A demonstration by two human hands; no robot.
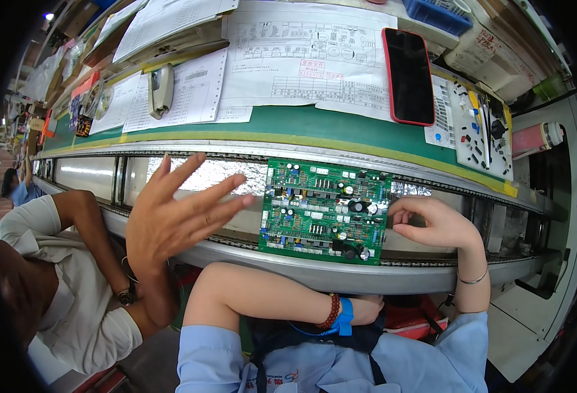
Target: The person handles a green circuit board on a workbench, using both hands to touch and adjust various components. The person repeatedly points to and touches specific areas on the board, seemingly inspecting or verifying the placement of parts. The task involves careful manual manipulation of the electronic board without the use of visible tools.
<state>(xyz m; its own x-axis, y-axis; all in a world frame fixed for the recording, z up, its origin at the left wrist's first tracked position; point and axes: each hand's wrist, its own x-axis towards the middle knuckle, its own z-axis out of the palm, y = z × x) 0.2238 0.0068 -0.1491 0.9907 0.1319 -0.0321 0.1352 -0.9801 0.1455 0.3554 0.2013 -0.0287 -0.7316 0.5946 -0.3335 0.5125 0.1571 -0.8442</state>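
A green circuit board [324,211], crowded with capacitors, white connectors and other small parts, lies across the rails in front of me. Just off its right edge is my right hand [432,221]. Its fingers are loosely bent, with a gap to the thumb and nothing seen in them; whether the fingertips touch the board I cannot tell. My left forearm is folded across my body below the rail, and my left hand [367,310] rests by my waist, its fingers hidden. A co-worker's hand [187,213] reaches in from the left with spread fingers, near the board's left edge.
The metal conveyor rail [393,278] runs left to right. Beyond it, a green bench [288,124] carries a printed drawing [308,59], a stapler [160,92], a red-edged phone [409,75] and a white board with small parts [475,144]. A co-worker [82,281] sits close on the left.
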